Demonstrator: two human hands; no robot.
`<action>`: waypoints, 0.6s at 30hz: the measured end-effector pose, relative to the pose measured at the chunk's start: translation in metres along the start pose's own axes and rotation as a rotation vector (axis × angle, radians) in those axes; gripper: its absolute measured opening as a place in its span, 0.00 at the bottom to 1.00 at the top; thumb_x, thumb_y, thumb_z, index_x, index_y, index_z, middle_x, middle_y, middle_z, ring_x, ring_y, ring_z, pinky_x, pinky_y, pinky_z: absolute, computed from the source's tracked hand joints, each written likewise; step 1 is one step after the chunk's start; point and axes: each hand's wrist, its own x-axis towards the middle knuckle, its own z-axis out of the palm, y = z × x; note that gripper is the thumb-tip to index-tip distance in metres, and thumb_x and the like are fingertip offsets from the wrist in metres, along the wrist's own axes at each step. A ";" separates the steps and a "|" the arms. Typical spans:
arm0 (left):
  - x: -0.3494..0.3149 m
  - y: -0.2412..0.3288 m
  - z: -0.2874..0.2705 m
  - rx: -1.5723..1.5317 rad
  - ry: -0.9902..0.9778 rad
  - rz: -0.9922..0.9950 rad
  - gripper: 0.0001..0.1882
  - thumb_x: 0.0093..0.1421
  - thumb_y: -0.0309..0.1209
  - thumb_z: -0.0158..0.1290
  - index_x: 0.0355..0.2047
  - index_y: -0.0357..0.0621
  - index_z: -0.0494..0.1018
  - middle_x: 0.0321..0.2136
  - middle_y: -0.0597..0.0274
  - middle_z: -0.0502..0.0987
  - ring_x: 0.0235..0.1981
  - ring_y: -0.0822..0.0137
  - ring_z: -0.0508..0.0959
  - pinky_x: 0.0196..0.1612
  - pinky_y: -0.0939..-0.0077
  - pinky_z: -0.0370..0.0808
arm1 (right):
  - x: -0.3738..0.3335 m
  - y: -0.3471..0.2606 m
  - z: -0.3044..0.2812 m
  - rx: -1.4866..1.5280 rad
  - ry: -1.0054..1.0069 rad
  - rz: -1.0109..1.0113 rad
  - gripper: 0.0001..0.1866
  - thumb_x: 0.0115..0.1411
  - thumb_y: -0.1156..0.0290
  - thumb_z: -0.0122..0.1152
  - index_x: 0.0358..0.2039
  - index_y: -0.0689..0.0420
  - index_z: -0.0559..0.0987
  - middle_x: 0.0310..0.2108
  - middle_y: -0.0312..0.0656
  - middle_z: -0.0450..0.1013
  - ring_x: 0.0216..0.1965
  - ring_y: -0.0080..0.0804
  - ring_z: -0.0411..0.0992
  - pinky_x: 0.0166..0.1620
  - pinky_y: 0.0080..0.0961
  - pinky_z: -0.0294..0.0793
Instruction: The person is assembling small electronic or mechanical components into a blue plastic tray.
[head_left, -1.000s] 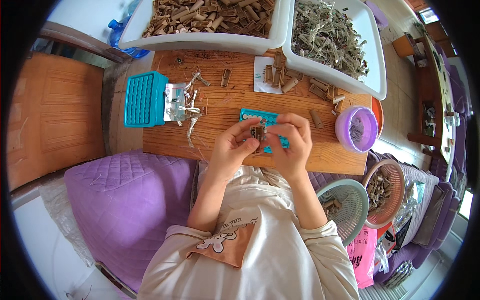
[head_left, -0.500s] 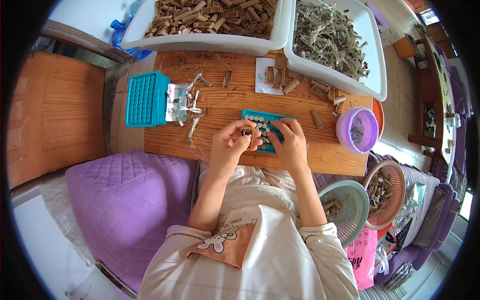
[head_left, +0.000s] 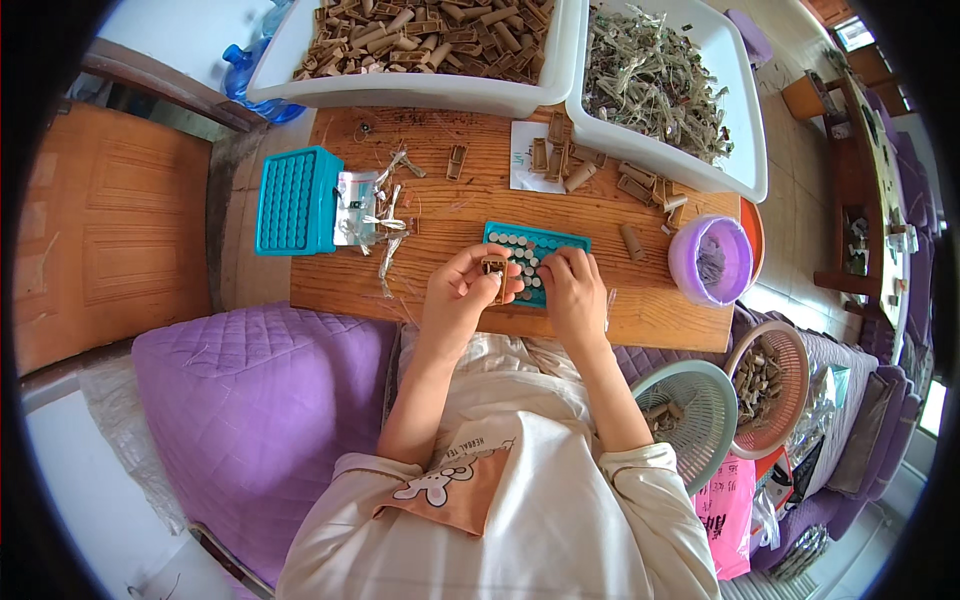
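My left hand [head_left: 458, 298] is closed around a small brown plastic case [head_left: 494, 266], held upright with its open, hollow side showing; the thumb presses at its lower part. Something small and dark sits inside the case, too small to name. Just right of it, on the table, lies a teal tray [head_left: 515, 230] with rows of small round white pieces [head_left: 530, 256]. Over the tray's right part is my right hand [head_left: 577, 297], its fingers bent down and drawn together. What those fingertips hold, if anything, is hidden.
Large white bins of brown cases [head_left: 420, 40] and bundled wires [head_left: 655, 85] stand at the far side. A stack of teal trays [head_left: 297, 200] is at left beside wire bundles [head_left: 385, 220]. At right are a purple bucket [head_left: 735, 262] and two baskets, green [head_left: 722, 425] and pink [head_left: 800, 370].
My right hand has shifted slightly, and its fingers have drawn closer together over the tray's right part. My left hand keeps the brown case in nearly the same place.
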 end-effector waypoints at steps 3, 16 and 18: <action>0.000 -0.002 0.002 -0.001 0.012 0.008 0.14 0.54 0.23 0.44 0.41 0.35 0.66 0.33 0.57 0.73 0.33 0.70 0.74 0.36 0.80 0.72 | 0.000 0.003 -0.004 0.052 0.001 -0.016 0.05 0.46 0.76 0.57 0.25 0.58 0.72 0.30 0.40 0.66 0.31 0.37 0.65 0.32 0.29 0.67; -0.005 -0.010 0.007 0.043 -0.218 -0.014 0.17 0.55 0.23 0.47 0.45 0.32 0.64 0.34 0.60 0.72 0.35 0.74 0.73 0.37 0.82 0.73 | 0.010 -0.036 -0.038 0.467 0.185 -0.121 0.08 0.42 0.81 0.59 0.26 0.58 0.74 0.30 0.41 0.66 0.31 0.36 0.67 0.31 0.26 0.69; -0.005 -0.011 0.009 0.053 -0.180 -0.029 0.16 0.55 0.23 0.47 0.45 0.32 0.64 0.34 0.60 0.73 0.34 0.74 0.73 0.36 0.82 0.73 | 0.007 -0.029 -0.040 0.470 0.143 -0.142 0.09 0.43 0.81 0.59 0.27 0.58 0.74 0.30 0.42 0.67 0.30 0.36 0.68 0.31 0.26 0.69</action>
